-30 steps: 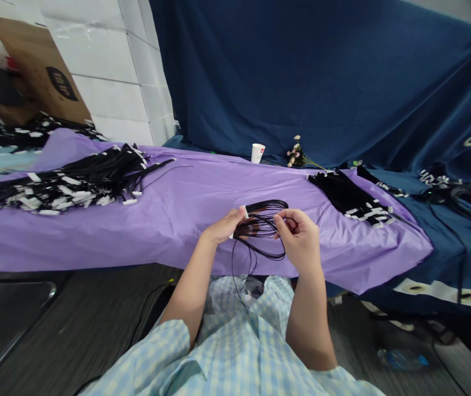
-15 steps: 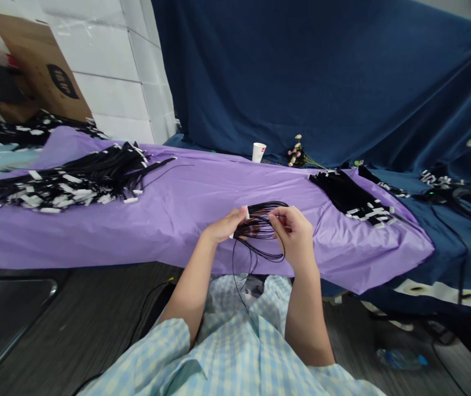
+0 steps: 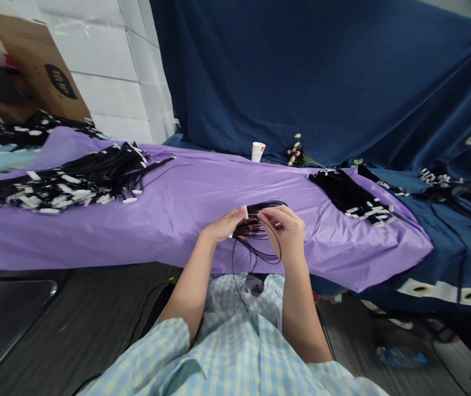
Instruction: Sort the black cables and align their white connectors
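Above the near edge of the purple cloth, my left hand (image 3: 224,225) is closed round a bundle of thin black cables (image 3: 256,254) with white ends at the thumb. The cables loop out to the right and under. My right hand (image 3: 287,228) pinches at a single black strand over the bundle, thumb and forefinger together. Its other fingers are curled. One loose strand hangs down towards my shirt. Part of the bundle is hidden behind my right fingers.
A big heap of black cables with white tags (image 3: 70,181) lies left on the purple cloth (image 3: 202,187). A smaller bundle of black cables (image 3: 343,192) lies right. Behind stand a paper cup (image 3: 257,152) and small flowers (image 3: 297,153). A plastic bottle (image 3: 400,357) lies on the floor.
My right hand has moved a little left, closer to my left hand, along the bundle. My left hand has stayed in place with its grip unchanged.
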`<state>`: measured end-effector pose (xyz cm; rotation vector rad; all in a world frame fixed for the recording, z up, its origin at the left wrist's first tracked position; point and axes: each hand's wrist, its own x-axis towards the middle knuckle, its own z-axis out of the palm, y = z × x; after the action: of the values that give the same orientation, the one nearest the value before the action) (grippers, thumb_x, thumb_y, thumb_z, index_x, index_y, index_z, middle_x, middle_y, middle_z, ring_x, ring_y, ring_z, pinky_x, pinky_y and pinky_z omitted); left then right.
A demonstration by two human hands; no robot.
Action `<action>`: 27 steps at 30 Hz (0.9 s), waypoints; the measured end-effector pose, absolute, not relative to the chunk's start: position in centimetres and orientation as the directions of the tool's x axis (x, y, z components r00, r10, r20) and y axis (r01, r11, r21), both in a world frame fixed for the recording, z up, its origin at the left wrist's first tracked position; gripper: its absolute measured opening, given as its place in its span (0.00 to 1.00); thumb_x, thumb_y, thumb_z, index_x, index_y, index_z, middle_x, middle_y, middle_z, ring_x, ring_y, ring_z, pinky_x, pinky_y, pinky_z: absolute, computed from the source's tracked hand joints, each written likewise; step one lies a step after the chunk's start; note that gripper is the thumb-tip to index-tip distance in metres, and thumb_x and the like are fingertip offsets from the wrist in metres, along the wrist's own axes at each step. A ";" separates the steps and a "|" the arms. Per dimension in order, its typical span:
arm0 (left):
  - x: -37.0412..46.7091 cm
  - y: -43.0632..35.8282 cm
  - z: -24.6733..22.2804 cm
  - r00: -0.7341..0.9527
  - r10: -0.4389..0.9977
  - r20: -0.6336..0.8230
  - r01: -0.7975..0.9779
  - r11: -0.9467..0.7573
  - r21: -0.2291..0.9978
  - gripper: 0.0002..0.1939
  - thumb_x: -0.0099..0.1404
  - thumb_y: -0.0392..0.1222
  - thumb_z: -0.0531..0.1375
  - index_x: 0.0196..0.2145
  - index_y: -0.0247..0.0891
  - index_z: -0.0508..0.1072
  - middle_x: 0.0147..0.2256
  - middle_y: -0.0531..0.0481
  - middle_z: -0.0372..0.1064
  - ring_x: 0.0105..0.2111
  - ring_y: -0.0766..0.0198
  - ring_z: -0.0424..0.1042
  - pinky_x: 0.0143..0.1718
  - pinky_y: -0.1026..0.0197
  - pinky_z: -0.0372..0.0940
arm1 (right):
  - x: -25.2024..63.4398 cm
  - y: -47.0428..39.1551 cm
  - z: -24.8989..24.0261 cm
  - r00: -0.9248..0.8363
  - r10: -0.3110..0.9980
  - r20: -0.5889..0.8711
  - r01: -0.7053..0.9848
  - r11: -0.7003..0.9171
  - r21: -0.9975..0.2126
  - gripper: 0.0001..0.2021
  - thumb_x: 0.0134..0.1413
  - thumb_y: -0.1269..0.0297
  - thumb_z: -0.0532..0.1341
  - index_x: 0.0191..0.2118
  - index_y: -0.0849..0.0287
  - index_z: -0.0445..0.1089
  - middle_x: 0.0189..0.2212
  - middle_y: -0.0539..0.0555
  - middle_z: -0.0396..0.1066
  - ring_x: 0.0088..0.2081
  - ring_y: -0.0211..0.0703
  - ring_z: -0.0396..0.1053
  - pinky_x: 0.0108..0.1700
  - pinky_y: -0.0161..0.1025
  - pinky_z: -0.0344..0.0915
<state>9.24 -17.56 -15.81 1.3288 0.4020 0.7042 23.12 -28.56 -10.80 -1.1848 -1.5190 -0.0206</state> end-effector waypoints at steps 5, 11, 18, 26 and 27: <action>9.2 -17.5 -15.8 0.734 0.668 0.122 -0.248 0.097 0.964 0.32 0.53 0.70 0.60 0.28 0.32 0.74 0.25 0.45 0.72 0.25 0.61 0.71 0.29 0.59 0.68 | 23.1 -28.1 -11.0 0.154 0.638 0.755 0.669 0.496 -0.554 0.05 0.57 0.65 0.63 0.33 0.58 0.76 0.30 0.52 0.72 0.27 0.36 0.67 0.29 0.34 0.65; 9.3 -17.6 -15.8 0.735 0.673 0.085 -0.238 0.139 0.961 0.32 0.52 0.70 0.60 0.27 0.33 0.74 0.24 0.45 0.72 0.24 0.60 0.72 0.27 0.58 0.69 | 23.2 -28.2 -11.0 0.191 0.667 0.720 0.626 0.482 -0.613 0.05 0.56 0.63 0.63 0.34 0.57 0.76 0.31 0.53 0.71 0.28 0.36 0.67 0.29 0.34 0.65; 9.2 -18.1 -14.9 0.698 0.715 0.043 -0.271 0.208 0.940 0.33 0.55 0.70 0.58 0.41 0.35 0.74 0.31 0.45 0.75 0.28 0.59 0.75 0.24 0.61 0.68 | 25.8 -28.5 -11.7 0.413 0.821 0.395 0.116 0.383 -0.916 0.15 0.47 0.56 0.69 0.38 0.58 0.70 0.32 0.50 0.69 0.26 0.34 0.68 0.29 0.35 0.71; 9.2 -18.2 -14.2 0.666 0.746 0.015 -0.317 0.264 0.911 0.36 0.61 0.69 0.52 0.50 0.35 0.72 0.33 0.44 0.75 0.26 0.62 0.74 0.22 0.65 0.66 | 26.7 -28.2 -13.1 0.241 0.939 0.243 0.169 0.206 -0.964 0.19 0.41 0.53 0.72 0.32 0.60 0.66 0.23 0.47 0.66 0.21 0.34 0.66 0.23 0.33 0.68; 9.3 -18.2 -14.2 0.665 0.747 0.011 -0.325 0.276 0.905 0.35 0.62 0.68 0.52 0.50 0.35 0.72 0.33 0.44 0.75 0.26 0.62 0.74 0.22 0.65 0.67 | 26.4 -28.2 -13.3 0.187 0.956 0.228 0.199 0.190 -0.961 0.18 0.42 0.53 0.71 0.32 0.61 0.68 0.23 0.48 0.67 0.21 0.35 0.65 0.21 0.32 0.66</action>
<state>9.29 -18.23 -14.15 1.0649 0.4670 0.7559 26.41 -28.20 -13.28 -1.2686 -1.2716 0.8086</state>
